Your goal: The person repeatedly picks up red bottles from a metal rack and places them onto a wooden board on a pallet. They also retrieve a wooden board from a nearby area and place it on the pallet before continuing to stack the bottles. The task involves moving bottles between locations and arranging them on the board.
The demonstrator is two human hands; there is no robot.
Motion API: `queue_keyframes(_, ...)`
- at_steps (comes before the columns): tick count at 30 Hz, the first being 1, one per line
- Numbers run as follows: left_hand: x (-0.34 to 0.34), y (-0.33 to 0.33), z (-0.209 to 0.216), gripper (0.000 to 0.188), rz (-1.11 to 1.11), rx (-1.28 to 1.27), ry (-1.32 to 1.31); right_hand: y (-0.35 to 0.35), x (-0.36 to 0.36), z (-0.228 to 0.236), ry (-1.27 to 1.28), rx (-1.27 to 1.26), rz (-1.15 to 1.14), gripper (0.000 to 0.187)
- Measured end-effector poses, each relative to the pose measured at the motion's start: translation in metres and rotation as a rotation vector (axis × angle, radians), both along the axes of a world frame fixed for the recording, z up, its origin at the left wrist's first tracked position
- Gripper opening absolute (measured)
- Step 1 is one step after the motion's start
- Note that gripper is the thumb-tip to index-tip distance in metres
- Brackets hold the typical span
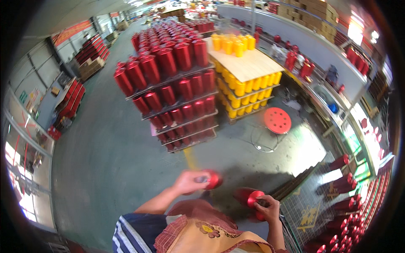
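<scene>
My left hand (189, 182) is closed around the grey neck end of a shiny red metal cylinder (215, 179), which looks like a fire extinguisher body. Motion blurs it, and a second red edge shows under the hand. On the right, my right hand (268, 207) grips the dark neck of another red metal cylinder (244, 195), its body pointing away to the left. More red shows just below those fingers, too covered to tell apart. Both cylinders hang above the floor in front of my apron (211, 236).
Ahead stands a tall layered stack of red cylinders (166, 59). Beside it are yellow cylinders (247, 86) under a wooden board (249, 63). A round red stool (277, 120) stands to their right. Along the right lie a mesh-patterned platform (308, 211) and several red cylinders (348, 204).
</scene>
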State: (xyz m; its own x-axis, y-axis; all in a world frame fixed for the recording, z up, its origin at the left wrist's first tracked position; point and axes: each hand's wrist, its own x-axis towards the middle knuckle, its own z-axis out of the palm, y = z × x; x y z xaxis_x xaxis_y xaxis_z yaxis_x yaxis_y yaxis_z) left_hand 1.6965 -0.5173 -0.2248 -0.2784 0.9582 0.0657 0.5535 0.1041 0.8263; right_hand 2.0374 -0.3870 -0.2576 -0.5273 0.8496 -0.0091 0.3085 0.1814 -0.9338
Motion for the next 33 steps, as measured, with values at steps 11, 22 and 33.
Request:
queue_keyframes(11, -0.310, -0.334, 0.004, 0.013, 0.908, -0.039, -0.084, -0.146, -0.491, 0.010, -0.094, -0.079, 0.827, 0.024)
queue_keyframes(22, -0.642, -0.459, 0.036, 0.014, 1.321, 0.271, -0.203, -0.266, -0.948, 0.047, 0.302, -0.087, 1.067, 0.023)
queue_keyframes(33, -1.000, -0.342, 0.044, 0.009, 1.118, 0.266, -0.106, -0.179, -1.255, 0.042, 0.183, -0.035, 0.939, 0.032)
